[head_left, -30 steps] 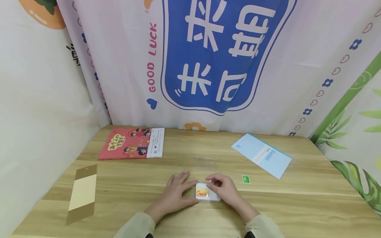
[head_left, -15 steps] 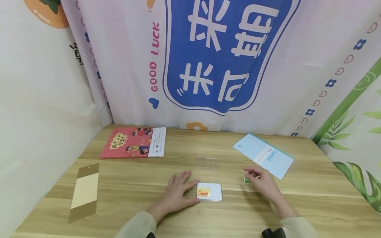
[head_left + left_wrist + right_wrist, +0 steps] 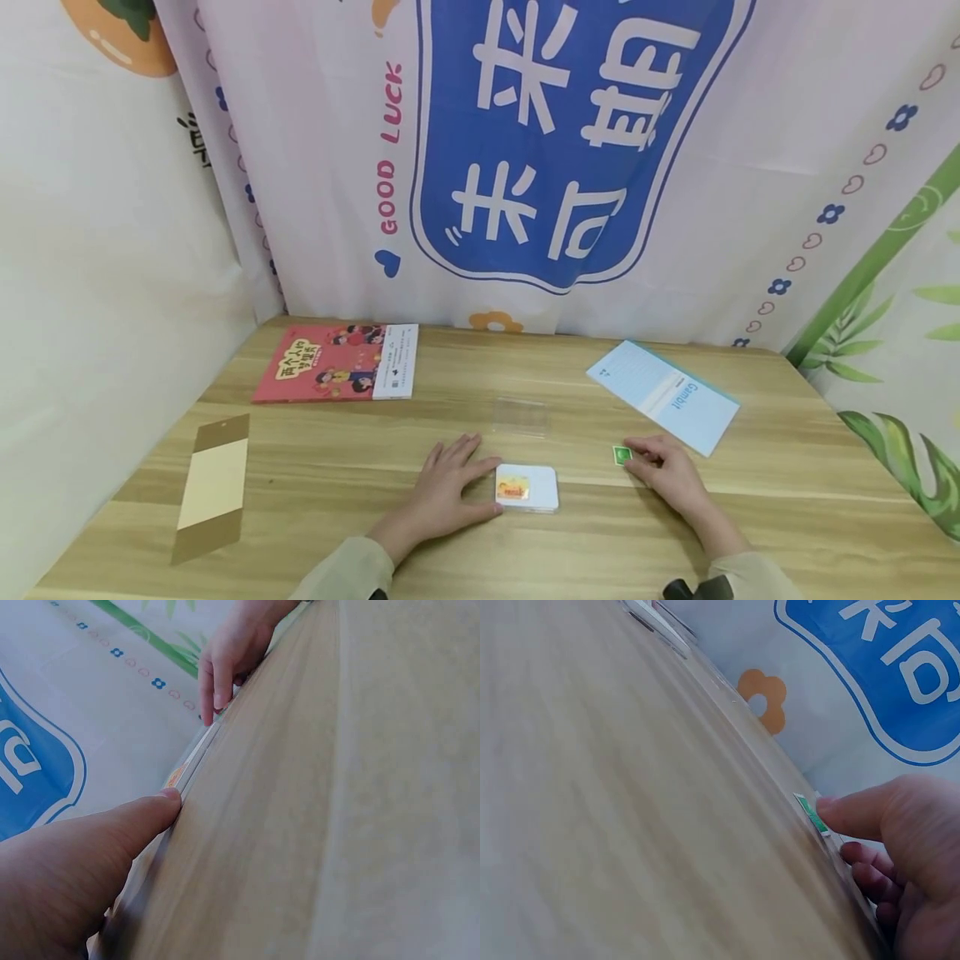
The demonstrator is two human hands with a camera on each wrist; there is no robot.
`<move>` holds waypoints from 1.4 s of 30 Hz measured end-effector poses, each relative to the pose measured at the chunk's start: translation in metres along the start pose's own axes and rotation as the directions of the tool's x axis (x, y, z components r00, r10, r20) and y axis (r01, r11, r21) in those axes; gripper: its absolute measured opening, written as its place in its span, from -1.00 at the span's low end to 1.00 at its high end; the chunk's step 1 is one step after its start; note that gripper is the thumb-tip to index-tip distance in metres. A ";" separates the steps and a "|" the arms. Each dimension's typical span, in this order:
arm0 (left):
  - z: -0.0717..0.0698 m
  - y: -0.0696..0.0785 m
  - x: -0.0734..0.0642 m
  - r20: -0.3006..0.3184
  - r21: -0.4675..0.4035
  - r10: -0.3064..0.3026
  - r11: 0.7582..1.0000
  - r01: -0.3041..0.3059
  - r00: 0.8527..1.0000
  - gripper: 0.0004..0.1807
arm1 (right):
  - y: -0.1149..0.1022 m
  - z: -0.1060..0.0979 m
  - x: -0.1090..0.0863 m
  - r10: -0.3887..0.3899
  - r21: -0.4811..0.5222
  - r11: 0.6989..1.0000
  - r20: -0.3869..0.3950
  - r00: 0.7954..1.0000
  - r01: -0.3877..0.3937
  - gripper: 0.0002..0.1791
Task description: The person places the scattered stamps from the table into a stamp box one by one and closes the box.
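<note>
A white, round-cornered card [image 3: 543, 485] with a yellow-orange picture stamp [image 3: 513, 488] on its left part lies in front of me. My left hand [image 3: 442, 487] rests on the table with spread fingers, thumb and index tip at the card's left corners; the left wrist view shows the thumb [image 3: 146, 814] straight along its edge. To the right, a small green stamp [image 3: 621, 455] with a white border lies by the fingertips of my right hand [image 3: 670, 473]. Thumb and index finger pinch its right side, the thumb tip right at the green stamp [image 3: 812, 814] in the right wrist view, other fingers curled.
A thin clear plastic sheet [image 3: 520, 417] lies behind the card. The light-blue booklet [image 3: 663, 396] is at back right, a red picture book [image 3: 330, 362] at back left. A brown-and-cream card strip [image 3: 212, 483] lies at far left. A printed curtain [image 3: 322, 167] closes off the back.
My right hand has left the card and moved right, then lowered to the green stamp, with its fingertips at the stamp's right side. The left hand has stayed by the card.
</note>
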State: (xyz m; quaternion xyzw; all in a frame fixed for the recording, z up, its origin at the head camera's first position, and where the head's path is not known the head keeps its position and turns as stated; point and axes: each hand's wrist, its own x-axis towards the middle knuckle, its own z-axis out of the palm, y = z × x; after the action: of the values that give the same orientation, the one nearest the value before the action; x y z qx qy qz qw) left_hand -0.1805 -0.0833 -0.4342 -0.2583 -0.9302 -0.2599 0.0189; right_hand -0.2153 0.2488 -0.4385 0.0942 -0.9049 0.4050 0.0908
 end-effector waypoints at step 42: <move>0.002 -0.001 0.000 -0.016 -0.002 0.028 1.000 -0.028 0.999 -0.33 | -0.012 0.004 0.003 0.136 0.103 0.985 0.037 0.990 -0.139 -0.77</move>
State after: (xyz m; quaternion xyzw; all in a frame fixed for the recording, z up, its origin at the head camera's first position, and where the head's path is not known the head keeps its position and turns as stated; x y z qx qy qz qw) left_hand -0.1810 -0.0834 -0.4361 -0.2691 -0.9261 -0.2627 0.0299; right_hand -0.2159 0.2377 -0.4312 0.0419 -0.8880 0.4558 0.0441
